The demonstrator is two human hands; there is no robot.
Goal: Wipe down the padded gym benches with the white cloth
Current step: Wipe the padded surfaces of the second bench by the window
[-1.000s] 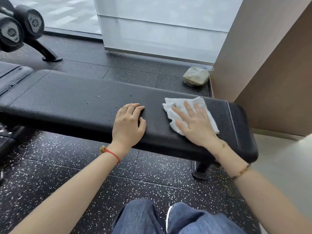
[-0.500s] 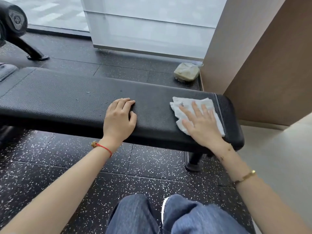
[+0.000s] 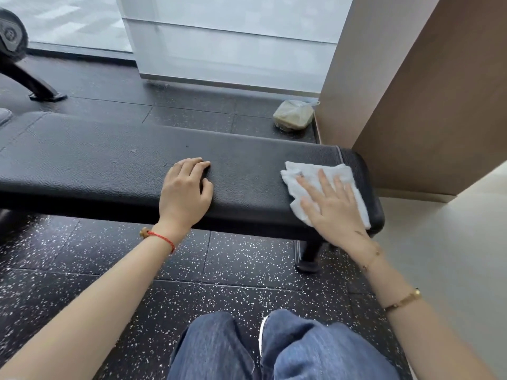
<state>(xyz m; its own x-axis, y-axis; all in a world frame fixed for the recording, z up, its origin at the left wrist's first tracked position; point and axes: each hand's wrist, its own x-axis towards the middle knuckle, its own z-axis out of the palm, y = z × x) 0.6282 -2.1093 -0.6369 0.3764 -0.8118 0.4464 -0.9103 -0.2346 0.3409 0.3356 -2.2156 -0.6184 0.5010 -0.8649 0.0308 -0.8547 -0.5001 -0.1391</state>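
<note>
The cloth (image 3: 323, 187) lies flat on the right end of the bench (image 3: 109, 174), w/ its right edge hanging over the seam near the bench's end. The right hand (image 3: 333, 209) lies on top of it, fingers (image 3: 322, 178) straight and spread apart, palm pressing down, not gripping. The left hand (image 3: 185, 193) rests bare on the worktop mid-bench, well apart from the cloth, fingers together and loosely bent, holding nothing (looks like a brace).

Handling, as I'd judge it: the cloth is light, soft, limp; it bunches and creases under the palm, so flat pressure spread over its middle moves it better than a pinch at a corner. The bench pad looks like grained vinyl, firm w/ some give, prob. a bit slick, so the cloth should slide easily. A few specks sit on the pad to the left of the left hand.

Writing: none legible. A weight (image 3: 11, 37) at far left has a badge, too blurred to read. A wrapped bundle (image 3: 293, 116) on the floor by the wall shows no label.
</note>
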